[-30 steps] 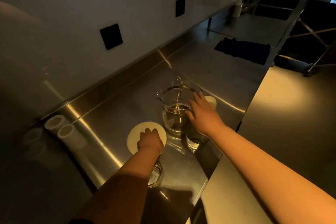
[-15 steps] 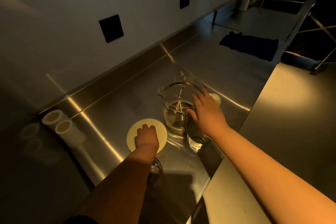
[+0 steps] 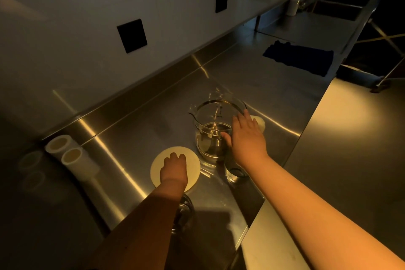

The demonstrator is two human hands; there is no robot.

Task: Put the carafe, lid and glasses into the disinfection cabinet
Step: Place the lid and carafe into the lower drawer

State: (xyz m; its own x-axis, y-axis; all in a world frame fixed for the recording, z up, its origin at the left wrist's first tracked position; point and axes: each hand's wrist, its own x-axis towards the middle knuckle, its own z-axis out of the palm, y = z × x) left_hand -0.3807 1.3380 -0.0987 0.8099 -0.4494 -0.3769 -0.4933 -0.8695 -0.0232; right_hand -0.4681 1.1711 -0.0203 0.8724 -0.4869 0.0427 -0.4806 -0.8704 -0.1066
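Glass carafe [image 3: 213, 131] sat just left of right hand [image 3: 246, 138] | fingers spread, nearest | left hand [image 3: 173, 169] curled on lid [image 3: 175, 169]

carafe [image 3: 211, 136] and glass [image 3: 234, 173] crowd bare counter [image 3: 252, 72].

The left hand [image 3: 174, 169] covers the middle of the lid [image 3: 192, 161]; its fingertips are out of sight, so grip cannot be confirmed. The left forearm hides most of one glass [image 3: 186, 210]. The right hand [image 3: 246, 138] masks the carafe [image 3: 210, 133] handle side and the upper part of a second glass [image 3: 234, 174] (contact unclear). Both arms are cut by the lower edge.
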